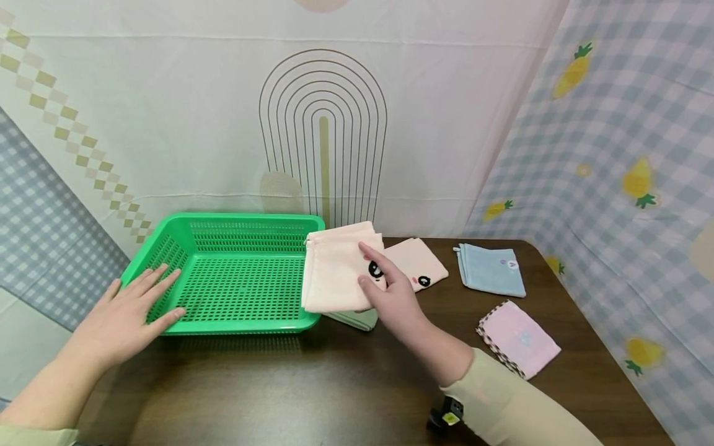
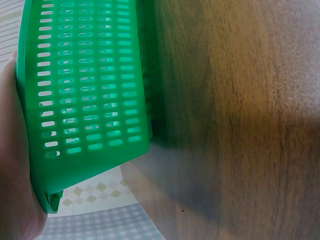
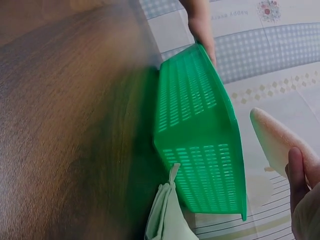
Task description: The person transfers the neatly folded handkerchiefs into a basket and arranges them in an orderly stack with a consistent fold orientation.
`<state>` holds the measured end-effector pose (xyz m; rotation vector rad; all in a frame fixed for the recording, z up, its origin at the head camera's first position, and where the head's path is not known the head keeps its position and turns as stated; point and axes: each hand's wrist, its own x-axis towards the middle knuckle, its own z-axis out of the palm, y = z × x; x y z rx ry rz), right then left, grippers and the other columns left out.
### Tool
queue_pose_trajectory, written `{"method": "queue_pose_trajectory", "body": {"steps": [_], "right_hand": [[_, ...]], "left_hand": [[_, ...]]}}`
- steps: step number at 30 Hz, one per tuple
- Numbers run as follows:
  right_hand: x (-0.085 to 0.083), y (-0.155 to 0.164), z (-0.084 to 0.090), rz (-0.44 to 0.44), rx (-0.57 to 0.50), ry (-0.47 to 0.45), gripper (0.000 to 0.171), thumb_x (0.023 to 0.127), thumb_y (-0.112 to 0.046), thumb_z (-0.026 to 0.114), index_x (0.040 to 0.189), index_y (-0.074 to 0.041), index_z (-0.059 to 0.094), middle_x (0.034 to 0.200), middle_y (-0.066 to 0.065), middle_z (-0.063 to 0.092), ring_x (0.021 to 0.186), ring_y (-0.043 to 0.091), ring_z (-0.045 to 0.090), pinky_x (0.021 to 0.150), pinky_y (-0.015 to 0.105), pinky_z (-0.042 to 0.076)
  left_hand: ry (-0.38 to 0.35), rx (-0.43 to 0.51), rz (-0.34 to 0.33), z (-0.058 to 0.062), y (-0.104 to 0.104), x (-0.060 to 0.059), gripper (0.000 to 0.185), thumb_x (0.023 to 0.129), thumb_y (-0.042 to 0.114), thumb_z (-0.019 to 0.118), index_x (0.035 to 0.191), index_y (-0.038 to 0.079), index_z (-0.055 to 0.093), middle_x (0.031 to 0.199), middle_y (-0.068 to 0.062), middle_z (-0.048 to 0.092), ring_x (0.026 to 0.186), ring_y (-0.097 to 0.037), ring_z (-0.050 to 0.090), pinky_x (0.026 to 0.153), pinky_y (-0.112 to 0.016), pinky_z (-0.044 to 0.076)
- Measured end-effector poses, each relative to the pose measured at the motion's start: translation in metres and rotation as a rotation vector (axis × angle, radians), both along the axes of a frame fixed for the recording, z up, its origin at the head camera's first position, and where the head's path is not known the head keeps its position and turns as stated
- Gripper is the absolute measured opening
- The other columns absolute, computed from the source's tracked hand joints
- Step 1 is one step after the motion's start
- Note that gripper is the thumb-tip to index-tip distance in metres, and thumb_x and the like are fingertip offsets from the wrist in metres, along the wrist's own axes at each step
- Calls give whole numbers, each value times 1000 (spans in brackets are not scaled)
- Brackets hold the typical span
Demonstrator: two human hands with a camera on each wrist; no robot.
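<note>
Closest, the left hand (image 1: 125,319) was laid with fingers spread on the left rim of a green basket (image 1: 240,327). A folded pale-pink cloth (image 1: 337,272) was pinched between thumb and fingers of the right hand (image 1: 396,300), held up beside the basket's right end. Below, a pale green cloth (image 1: 362,318) was partly hidden. A check-trimmed cloth (image 1: 520,337) was laid on the table (image 1: 312,390) at right; farther back, a blue cloth (image 1: 488,271) and a second pale-pink cloth (image 1: 421,260) were set before a printed curtain (image 1: 446,124).

The basket (image 1: 240,326) is glossy plastic, the towel (image 1: 336,272) matt cloth.
</note>
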<state>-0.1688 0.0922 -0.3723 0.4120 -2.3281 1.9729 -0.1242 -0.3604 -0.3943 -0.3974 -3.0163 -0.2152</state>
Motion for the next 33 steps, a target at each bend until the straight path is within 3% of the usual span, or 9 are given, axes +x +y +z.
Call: {"method": "queue_pose_trajectory", "body": {"steps": [4,10,15,22,26,33], "right_hand": [[-1,-5,-1,13,-23,-8,54,95,-4,62,144,-25,54,141,6,53,112,16,54,72,21,56],[-1,-12,-4,23,-30,2,56,94,-1,62,145,-24,53,143,7,52,124,17,47,78,20,54],[-2,-18,-7,27,-14,9,56,95,-2,62,146,-24,53,142,7,52,124,17,46,77,20,54],[-2,-28,-7,36,-56,-47,59,94,1,61,147,-21,51,145,7,50,97,18,61,70,25,58],[1,-33,0,35,-37,-64,60,94,2,61,149,-20,49,146,7,49,89,15,61,69,23,56],[-3,-39,-6,74,-75,-70,63,94,1,60,149,-28,48,148,3,46,104,20,62,77,26,57]], "left_hand": [[3,3,1,-1,0,0,82,98,53,53,161,23,10,165,-15,12,146,-46,20,115,-52,-20],[5,4,8,-1,-1,0,81,98,53,53,161,24,11,165,-15,14,146,-46,20,116,-51,-20],[2,11,8,-1,0,1,81,98,53,53,161,24,11,165,-15,15,146,-45,19,116,-50,-20],[7,9,9,-1,0,0,81,98,53,54,161,24,12,164,-15,16,146,-44,20,116,-49,-20],[15,-3,-2,-2,-1,-1,82,98,52,54,161,23,11,165,-16,14,146,-45,20,115,-50,-21],[19,-5,-2,-2,0,0,82,98,52,54,161,23,12,165,-15,14,146,-44,21,116,-51,-20]]}}
